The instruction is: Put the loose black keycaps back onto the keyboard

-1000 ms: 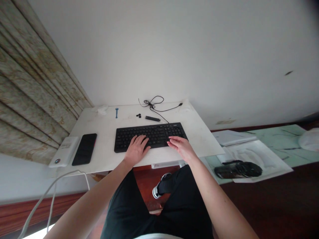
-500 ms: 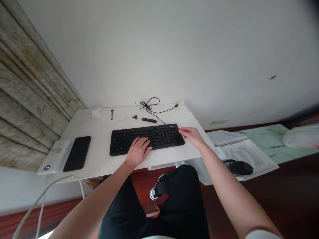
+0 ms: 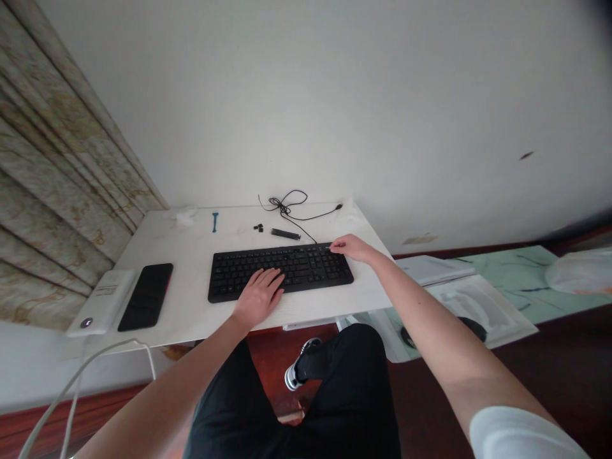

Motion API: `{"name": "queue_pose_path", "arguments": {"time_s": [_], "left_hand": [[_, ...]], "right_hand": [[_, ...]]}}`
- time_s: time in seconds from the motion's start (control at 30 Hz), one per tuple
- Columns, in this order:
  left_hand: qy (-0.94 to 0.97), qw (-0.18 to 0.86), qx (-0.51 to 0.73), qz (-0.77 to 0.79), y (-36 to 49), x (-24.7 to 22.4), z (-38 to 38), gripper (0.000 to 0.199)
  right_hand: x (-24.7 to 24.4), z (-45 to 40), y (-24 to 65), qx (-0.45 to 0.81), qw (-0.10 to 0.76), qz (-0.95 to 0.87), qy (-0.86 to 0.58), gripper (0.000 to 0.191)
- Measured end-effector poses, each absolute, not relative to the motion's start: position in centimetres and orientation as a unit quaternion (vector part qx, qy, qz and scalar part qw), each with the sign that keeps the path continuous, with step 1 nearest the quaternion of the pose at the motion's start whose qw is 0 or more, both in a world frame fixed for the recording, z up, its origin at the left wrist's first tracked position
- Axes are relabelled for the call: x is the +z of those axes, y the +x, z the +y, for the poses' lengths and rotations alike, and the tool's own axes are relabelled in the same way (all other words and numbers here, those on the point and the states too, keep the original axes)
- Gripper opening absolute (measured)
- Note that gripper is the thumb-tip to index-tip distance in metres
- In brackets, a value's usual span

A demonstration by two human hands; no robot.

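Observation:
A black keyboard [image 3: 282, 273] lies on the white table. My left hand [image 3: 258, 294] rests flat on its lower middle, fingers stretched over the keys. Over the keyboard's upper right corner is my right hand [image 3: 350, 247], thumb and fingers pinched together; whatever they hold, if anything, is too small to make out. Behind the keyboard lie several small black keycaps [image 3: 259, 227] and a long black space-bar-like piece [image 3: 285, 234]. The keyboard's thin black cable [image 3: 297, 224] runs back to a loose bundle.
At the left are a black phone [image 3: 146, 297] and a white box-shaped device [image 3: 102, 303]. A small blue tool [image 3: 215, 222] and crumpled clear plastic [image 3: 183, 217] lie near the wall. An open white box [image 3: 502, 312] stands to the right, below the tabletop.
My right hand has moved left and away from me, from the keyboard's right edge to its upper right corner. My left hand stays on the keys.

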State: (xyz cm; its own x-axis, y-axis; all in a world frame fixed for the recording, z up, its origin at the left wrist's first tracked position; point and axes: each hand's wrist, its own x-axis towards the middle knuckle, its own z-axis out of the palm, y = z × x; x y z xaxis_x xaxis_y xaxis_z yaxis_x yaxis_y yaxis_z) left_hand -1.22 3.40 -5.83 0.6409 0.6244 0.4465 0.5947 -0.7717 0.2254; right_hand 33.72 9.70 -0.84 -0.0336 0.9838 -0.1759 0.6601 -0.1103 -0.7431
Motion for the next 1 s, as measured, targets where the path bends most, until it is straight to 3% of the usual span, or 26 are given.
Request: {"name": "queue_pose_path", "arguments": {"time_s": [0.17,0.37,0.5,0.73,0.9,1.0], "left_hand": [[0.897,0.034,0.264,0.352,-0.7,-5.6,3.4,0.035],[0.896,0.036,0.263,0.355,-0.7,-5.4,3.4,0.033],[0.898,0.034,0.258,0.354,-0.7,-5.4,3.3,0.034],[0.89,0.053,0.277,0.359,-1.0,-5.2,4.0,0.029],[0.815,0.063,0.345,0.461,-1.3,-3.5,10.3,0.026],[0.781,0.094,0.301,0.539,-1.2,-2.6,15.1,0.032]], "right_hand": [[-0.3,10.5,34.7,0.381,0.166,-0.631,-0.655,0.017],[-0.7,11.6,34.8,0.403,0.154,-0.62,-0.656,0.018],[-0.9,12.5,35.1,0.435,0.168,-0.57,-0.676,0.03],[-1.3,13.0,35.4,0.482,0.123,-0.519,-0.695,0.04],[-2.4,12.2,35.3,0.474,0.182,-0.511,-0.694,0.048],[-3.7,10.6,35.2,0.437,0.256,-0.532,-0.679,0.047]]}}
